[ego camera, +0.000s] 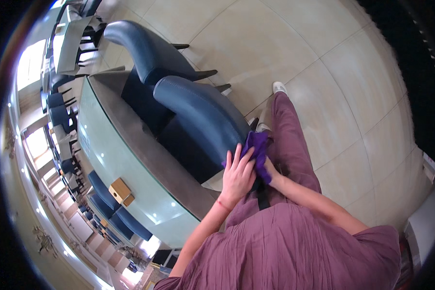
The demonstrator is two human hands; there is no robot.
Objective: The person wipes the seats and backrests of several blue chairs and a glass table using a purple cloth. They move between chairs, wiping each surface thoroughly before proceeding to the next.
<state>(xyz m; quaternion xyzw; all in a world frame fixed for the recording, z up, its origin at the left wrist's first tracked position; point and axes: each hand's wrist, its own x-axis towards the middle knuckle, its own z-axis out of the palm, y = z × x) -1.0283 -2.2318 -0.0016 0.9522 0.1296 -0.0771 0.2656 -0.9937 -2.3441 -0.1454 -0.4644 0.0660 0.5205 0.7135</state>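
Observation:
My left hand (239, 177) lies with its fingers extended over the near end of a blue leather-look chair back (203, 119). Under it is a crumpled purple cloth (255, 145), which shows on both sides of the fingers. On the other side of the chair back, my right hand (271, 173) holds the same cloth, and its fingers are mostly hidden by the folds. The chair's dark seat (188, 148) faces a glass-topped table with a grey-brown tablecloth (145, 145).
A second blue chair (145, 50) stands right beside the first, its dark legs angled out on the tiled floor (261, 47). A wooden tissue box (121, 191) sits on the glass tabletop (108, 145). More blue chairs (119, 214) line the table's far side.

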